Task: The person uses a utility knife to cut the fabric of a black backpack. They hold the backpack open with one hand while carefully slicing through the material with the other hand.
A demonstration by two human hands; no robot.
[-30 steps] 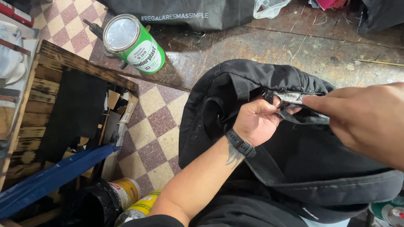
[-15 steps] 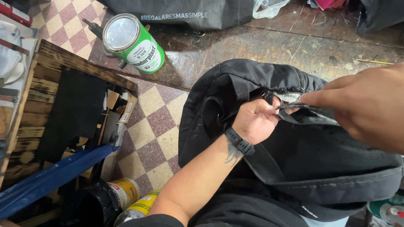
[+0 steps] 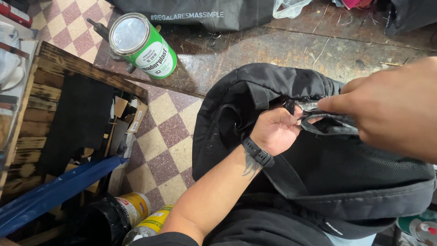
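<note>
Far left, wooden crate (image 3: 50, 105) with blue sheet (image 3: 54, 193) on tiled floor (image 3: 168, 136). Upper left, green can (image 3: 143, 45) on its side. Bottom left, yellow cans (image 3: 136, 209). Centre, left hand (image 3: 275, 130) closed, gripping backpack (image 3: 282, 91) fabric by the zip. Right, right hand (image 3: 391, 107) pinching a backpack strap (image 3: 327, 120), fingers closed on it.

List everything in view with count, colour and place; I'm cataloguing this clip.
black fabric backpack: one, black, on the person's lap.
green metal can: one, green with silver lid, floor, upper left.
dark wooden crate: one, brown, left.
blue sheet: one, blue, lower left.
yellow cans: two, yellow, bottom left.
black bag: one, top edge.
checkered tile floor: pink and cream, centre left.
left hand: gripping the backpack's opening.
right hand: pinching its grey strap.
</note>
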